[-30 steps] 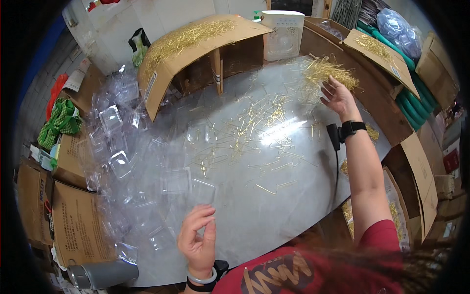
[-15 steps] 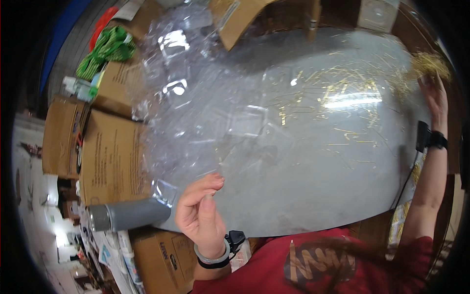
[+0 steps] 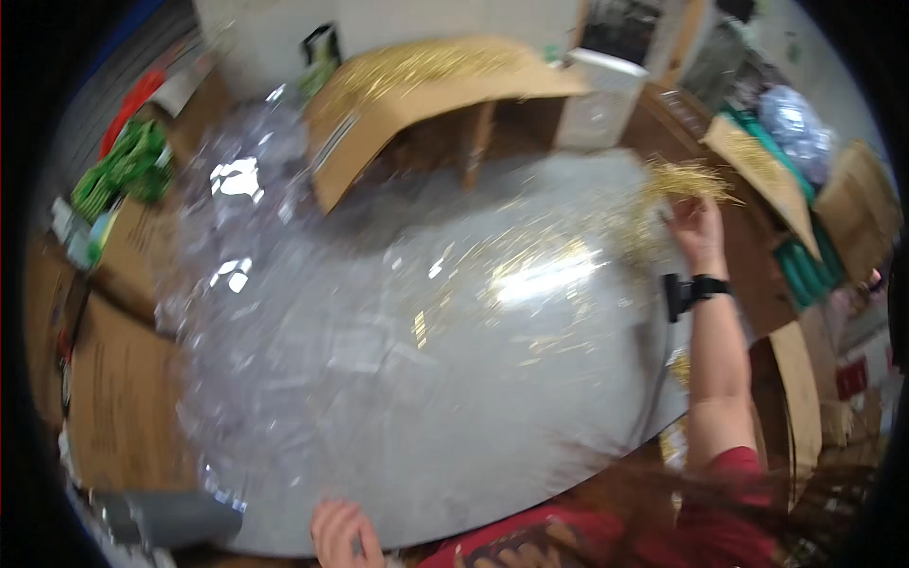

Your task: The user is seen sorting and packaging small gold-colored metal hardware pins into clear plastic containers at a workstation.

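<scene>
My right hand (image 3: pixel 699 232) reaches over the far right edge of the grey table (image 3: pixel 492 407), closed around a bunch of gold shredded tinsel (image 3: pixel 696 178). Loose strands trail from the bunch down to the tabletop. More thin gold strands (image 3: pixel 540 260) lie scattered across the table's middle and right, around a bright reflection. At the near edge, my left hand (image 3: pixel 343 535) is slightly blurred, its fingers curled in. Whatever it may hold is hidden. Clear plastic packages (image 3: pixel 237 303) cover the table's left side in a heap.
A cut cardboard box (image 3: pixel 426 85) with gold tinsel on top stands at the far side. Cartons (image 3: pixel 128 388) and a green mesh bag (image 3: pixel 128 170) line the left. A grey bottle (image 3: pixel 175 519) lies near left. Cardboard flaps (image 3: pixel 767 180) stand at the right.
The view has swung up and to the right, showing the far wall and right side. My left hand has dropped to the lower edge. My right hand still grips the tinsel.
</scene>
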Demonstrator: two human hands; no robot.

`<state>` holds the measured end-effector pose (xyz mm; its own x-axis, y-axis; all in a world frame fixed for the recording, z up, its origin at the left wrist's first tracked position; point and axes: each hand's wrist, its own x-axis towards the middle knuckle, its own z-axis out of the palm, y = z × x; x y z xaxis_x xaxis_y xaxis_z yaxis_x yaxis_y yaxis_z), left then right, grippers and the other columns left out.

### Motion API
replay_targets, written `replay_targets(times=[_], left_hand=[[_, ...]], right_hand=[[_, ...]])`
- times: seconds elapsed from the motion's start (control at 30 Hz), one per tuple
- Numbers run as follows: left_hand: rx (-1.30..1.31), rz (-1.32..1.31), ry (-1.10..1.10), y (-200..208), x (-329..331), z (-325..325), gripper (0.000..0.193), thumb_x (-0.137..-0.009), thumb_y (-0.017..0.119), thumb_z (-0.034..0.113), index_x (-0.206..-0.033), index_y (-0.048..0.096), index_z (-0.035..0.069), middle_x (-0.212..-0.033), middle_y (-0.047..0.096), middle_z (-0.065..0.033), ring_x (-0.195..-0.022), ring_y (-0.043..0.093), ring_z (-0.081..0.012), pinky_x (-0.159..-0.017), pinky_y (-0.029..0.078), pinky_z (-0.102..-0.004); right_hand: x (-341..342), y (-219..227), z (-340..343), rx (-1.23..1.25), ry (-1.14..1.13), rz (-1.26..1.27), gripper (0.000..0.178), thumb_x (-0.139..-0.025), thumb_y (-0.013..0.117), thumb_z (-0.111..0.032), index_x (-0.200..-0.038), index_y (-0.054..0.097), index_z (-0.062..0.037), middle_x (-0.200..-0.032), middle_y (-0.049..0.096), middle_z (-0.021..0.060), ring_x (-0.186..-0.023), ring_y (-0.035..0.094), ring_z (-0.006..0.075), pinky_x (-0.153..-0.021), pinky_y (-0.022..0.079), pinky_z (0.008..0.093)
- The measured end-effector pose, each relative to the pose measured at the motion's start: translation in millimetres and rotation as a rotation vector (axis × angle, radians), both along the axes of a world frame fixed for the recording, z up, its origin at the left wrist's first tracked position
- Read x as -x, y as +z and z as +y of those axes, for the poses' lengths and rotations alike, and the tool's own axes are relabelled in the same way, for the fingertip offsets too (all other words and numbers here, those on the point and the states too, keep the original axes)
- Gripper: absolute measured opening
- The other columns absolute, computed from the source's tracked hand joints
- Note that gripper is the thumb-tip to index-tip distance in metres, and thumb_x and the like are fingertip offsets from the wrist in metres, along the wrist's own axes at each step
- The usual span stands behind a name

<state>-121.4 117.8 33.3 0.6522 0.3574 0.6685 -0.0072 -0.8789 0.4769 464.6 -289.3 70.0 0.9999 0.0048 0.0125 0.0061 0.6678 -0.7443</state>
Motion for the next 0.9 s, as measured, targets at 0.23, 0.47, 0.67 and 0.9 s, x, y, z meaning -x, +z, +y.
replay_targets(times=[0.23, 0.47, 0.67, 0.9], left_hand=[[0.064, 0.099, -0.262, -23.3, -33.9, -35.1, 0.017, -0.084, 0.071, 0.001, -0.101, 0.067, -0.003, -0.111, 0.067, -0.0186, -0.111, 0.062, -0.0399, -0.102, 0.048, -0.0517], [0.08, 0.124, -0.165, -12.4, -35.8, -36.9, 0.014, -0.085, 0.07, 0.0, -0.099, 0.068, -0.004, -0.107, 0.068, -0.0182, -0.107, 0.064, -0.0367, -0.099, 0.049, -0.049], [-0.57, 0.636, -0.259, -81.8, -32.8, -19.4, 0.014, -0.086, 0.069, 0.001, -0.099, 0.068, -0.004, -0.106, 0.069, -0.0183, -0.105, 0.064, -0.0372, -0.097, 0.05, -0.0475], [0.092, 0.142, -0.103, -19.2, -34.4, -36.1, 0.013, -0.086, 0.07, 0.001, -0.098, 0.068, -0.003, -0.104, 0.069, -0.0179, -0.104, 0.065, -0.0373, -0.095, 0.051, -0.0467]], right_hand=[[30.2, 60.9, 22.0, -0.131, -0.092, 0.113, 0.031, -0.093, 0.062, -0.033, -0.12, 0.063, -0.0178, -0.127, 0.06, 0.0045, -0.128, 0.047, 0.0286, -0.113, 0.023, 0.0648], [30.6, 75.6, 53.6, -0.086, -0.056, 0.007, 0.043, -0.098, 0.058, -0.04, -0.134, 0.057, -0.0173, -0.141, 0.054, 0.0078, -0.132, 0.046, 0.0331, -0.11, 0.024, 0.0699], [32.2, 108.5, 65.4, -0.266, 0.149, -0.208, 0.054, -0.102, 0.045, -0.047, -0.143, 0.042, -0.0117, -0.144, 0.049, 0.0163, -0.133, 0.047, 0.0354, -0.11, 0.034, 0.0659], [28.3, 67.7, 67.8, -0.163, 0.077, -0.1, 0.039, -0.102, 0.049, -0.038, -0.128, 0.055, -0.0097, -0.125, 0.062, 0.0118, -0.116, 0.058, 0.0308, -0.101, 0.044, 0.0594]])
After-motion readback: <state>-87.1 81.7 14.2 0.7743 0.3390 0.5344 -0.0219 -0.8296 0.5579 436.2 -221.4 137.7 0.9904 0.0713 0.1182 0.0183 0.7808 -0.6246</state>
